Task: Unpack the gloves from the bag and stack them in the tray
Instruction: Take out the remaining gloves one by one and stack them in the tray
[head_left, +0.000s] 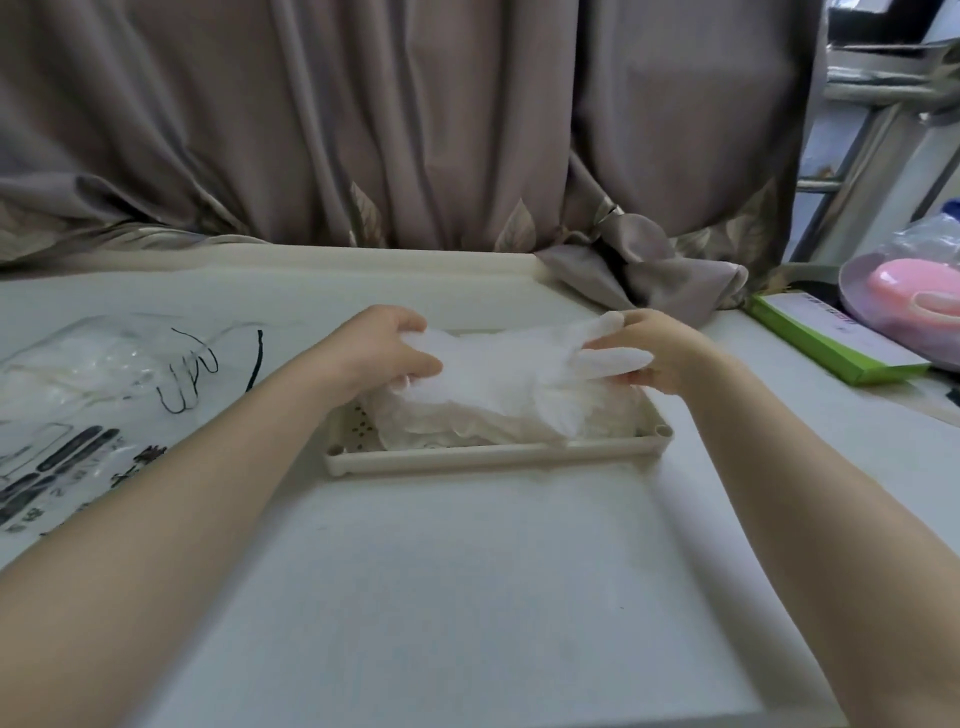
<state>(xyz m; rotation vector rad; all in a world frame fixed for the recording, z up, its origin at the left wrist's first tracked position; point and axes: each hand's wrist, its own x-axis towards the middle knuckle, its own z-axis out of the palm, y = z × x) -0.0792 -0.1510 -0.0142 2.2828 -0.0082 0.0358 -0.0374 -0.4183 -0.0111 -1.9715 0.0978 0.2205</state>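
Head view, hands: left hand (387, 345) grips glove (498, 374) cuff; right hand (657, 351) pinches its fingers above tray (493, 454).
Left side: printed bag (88, 384).
Right side: green box (831, 345), pink item (914, 296).
Behind: curtain (415, 119).

One head-worn wide-angle view — forward and down, close over the table (467, 597) — no second view.

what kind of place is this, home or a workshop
Probably a home, at a white table by a window. Grey-brown draped curtains hang behind it, and a pink plastic item in a clear bag sits beside a green flat box at the right.
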